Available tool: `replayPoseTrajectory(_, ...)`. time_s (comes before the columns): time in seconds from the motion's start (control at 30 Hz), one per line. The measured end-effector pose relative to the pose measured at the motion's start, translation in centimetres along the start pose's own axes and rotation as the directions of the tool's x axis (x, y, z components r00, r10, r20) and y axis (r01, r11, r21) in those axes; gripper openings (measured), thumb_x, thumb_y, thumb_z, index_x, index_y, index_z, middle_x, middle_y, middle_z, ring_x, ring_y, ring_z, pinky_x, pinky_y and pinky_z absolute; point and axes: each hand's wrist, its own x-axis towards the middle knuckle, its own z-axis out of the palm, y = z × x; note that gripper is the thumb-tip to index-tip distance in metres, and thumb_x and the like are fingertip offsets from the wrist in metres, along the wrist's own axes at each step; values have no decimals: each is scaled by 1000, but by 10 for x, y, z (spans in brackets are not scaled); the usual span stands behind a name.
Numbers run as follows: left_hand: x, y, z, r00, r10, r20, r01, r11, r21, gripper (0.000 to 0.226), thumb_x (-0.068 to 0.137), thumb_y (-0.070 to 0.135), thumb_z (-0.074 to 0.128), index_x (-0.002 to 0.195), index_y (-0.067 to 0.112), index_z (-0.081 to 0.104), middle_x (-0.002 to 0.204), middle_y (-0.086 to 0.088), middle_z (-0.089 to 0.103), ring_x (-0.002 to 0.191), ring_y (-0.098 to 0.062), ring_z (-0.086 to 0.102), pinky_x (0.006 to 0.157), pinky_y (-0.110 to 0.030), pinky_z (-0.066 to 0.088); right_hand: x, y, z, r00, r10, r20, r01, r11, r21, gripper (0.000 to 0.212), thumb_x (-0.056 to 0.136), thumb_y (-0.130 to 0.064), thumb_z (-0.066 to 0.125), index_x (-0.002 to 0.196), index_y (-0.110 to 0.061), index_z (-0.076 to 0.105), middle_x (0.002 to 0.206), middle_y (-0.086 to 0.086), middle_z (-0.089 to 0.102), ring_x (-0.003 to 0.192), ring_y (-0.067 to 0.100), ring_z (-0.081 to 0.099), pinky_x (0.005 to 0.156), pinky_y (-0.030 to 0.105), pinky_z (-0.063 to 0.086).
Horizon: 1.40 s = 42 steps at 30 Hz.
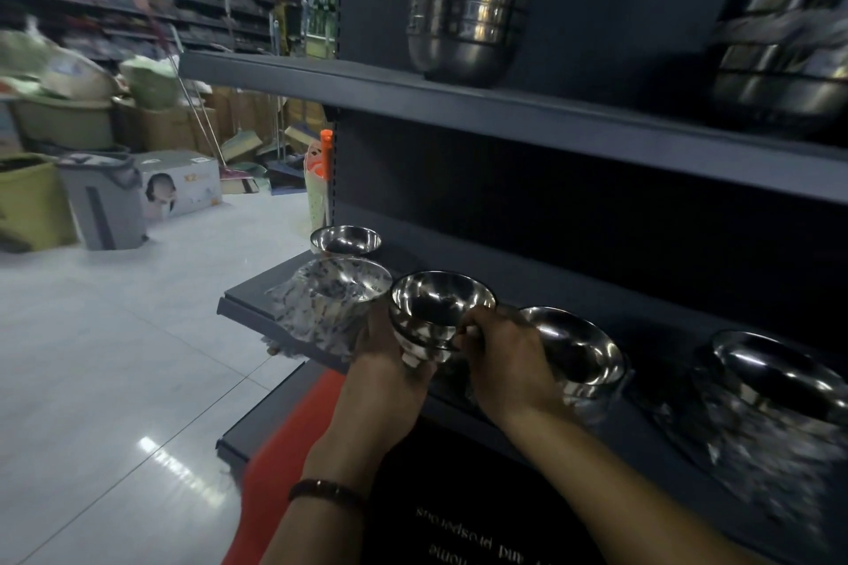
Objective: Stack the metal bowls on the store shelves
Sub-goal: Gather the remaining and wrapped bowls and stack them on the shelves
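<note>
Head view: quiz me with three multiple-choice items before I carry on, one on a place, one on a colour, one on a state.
1. Where does the tall bowl stack stand?
A. on the upper shelf
B. on the floor
C. in a grey bin

2. What colour is the mat below the shelving?
A. blue
B. red
C. green

3. How are the held bowls right now?
A. upside down on the floor
B. wrapped in plastic on the shelf
C. gripped by both hands

Key:
1 A: the stack rests on the upper shelf.
2 B: the mat shows plainly red.
3 C: the left hand cups them from below and the right hand holds the rim.
</note>
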Motion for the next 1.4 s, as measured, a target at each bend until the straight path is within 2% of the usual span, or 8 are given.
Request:
replayPoseTrajectory(0.1, 2, 1, -1, 997, 78, -1, -78, 997, -20, 75, 85, 5, 75, 143, 39, 42, 127, 11, 63, 119, -10, 63, 93, -39, 58, -2, 0, 4, 1000, -9, 8, 9, 1000, -28, 10, 97, -21, 69, 104, -28, 68, 113, 5, 67, 102, 21, 64, 82, 28, 46)
replayPoseTrajectory(0.3, 2, 10, 0, 994, 102, -46, -102, 995, -10, 91, 83, -1, 77, 133, 64, 39, 121, 27, 63, 114, -1, 65, 88, -19, 54, -11, -5, 9, 997, 21, 79, -10, 991, -136, 59, 96, -26, 66, 151, -30, 47, 157, 11, 41, 142, 35, 43, 113, 42, 46)
replayPoseTrajectory(0.43, 2, 5, 1, 998, 57, -6, -57, 998, 13, 77, 87, 11, 75, 149, 37, 39, 134, 7, 61, 123, -9, 63, 99, -35, 56, -16, -13, 5, 983, 91, 158, -68, 987, -144, 78, 94, -30, 69, 160, -36, 27, 171, 6, 16, 154, 33, 27, 118, 45, 41)
replayPoseTrajectory(0.63, 1, 9, -7, 1000, -7, 21, 6, 998, 67, 84, 90, 1, 65, 157, 39, 30, 138, -2, 59, 125, -15, 61, 100, -37, 55, -12, -16, -7, 988, 55, 147, -23, 976, -216, 71, 94, -27, 67, 155, -35, 32, 160, 3, 32, 148, 28, 31, 116, 41, 43)
replayPoseTrajectory(0.9, 5, 10, -13, 998, -69, -8, 69, 991, 116, 67, 90, 13, 69, 148, 32, 42, 135, -7, 60, 112, -23, 67, 94, -40, 57, 9, -25, -24, 982, -87, 168, 132, 949, -285, 40, 104, -38, 52, 142, -28, 51, 145, 4, 53, 136, 28, 44, 115, 42, 40)
replayPoseTrajectory(1.0, 5, 20, -22, 996, -50, -77, 66, 974, 217, 58, 91, 20, 69, 144, 33, 48, 135, -5, 51, 120, -27, 56, 92, -35, 50, 31, -41, -23, 978, -144, 149, 179, 951, -252, 35, 104, -39, 50, 136, -26, 55, 135, 5, 58, 130, 28, 47, 109, 43, 44)
replayPoseTrajectory(1.13, 8, 17, -35, 979, -69, -190, 141, 905, 402, 72, 92, 33, 71, 154, 35, 35, 156, -16, 34, 140, -40, 32, 107, -52, 46, 85, -65, 1, 969, -185, 162, 218, 953, -211, 36, 100, -40, 57, 132, -24, 61, 125, 9, 64, 121, 31, 58, 106, 44, 48)
replayPoseTrajectory(1.4, 17, -27, -41, 981, 0, -192, 69, 932, 356, 87, 85, 37, 82, 160, 27, 38, 166, -13, 28, 144, -36, 34, 113, -50, 41, 194, -81, 77, 898, -65, 435, 142, 979, -148, 26, 100, -21, 63, 125, -25, 70, 130, 3, 71, 117, 23, 66, 98, 29, 51)
